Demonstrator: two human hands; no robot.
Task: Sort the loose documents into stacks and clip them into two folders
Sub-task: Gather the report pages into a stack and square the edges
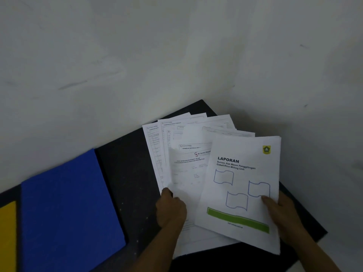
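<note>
Both bare hands fill the lower part of the head view: the right hand pinches the lower right edge of a white stapled report cover printed with "LAPORAN", three blue wavy outlines and a green bar, thumb on top and fingers hidden beneath, while the left hand is curled narrowly around the left edge of a fanned sheaf of white printed forms lying partly under that report. All the papers rest over the right half of a black matte tabletop set against a pale wall. Well apart to the left lies a closed blue textured folder, and just beside it, at the frame's left edge, a sliver of a yellow folder — both closed, nothing clipped in them yet. The step in hand looks like the sorting itself: parting the report from the hospital-style forms. The next move likely calls for lifting the report clear of the fan and laying it down as its own stack — without dragging the loose sheets beneath — then squaring the forms into a second pile.
</note>
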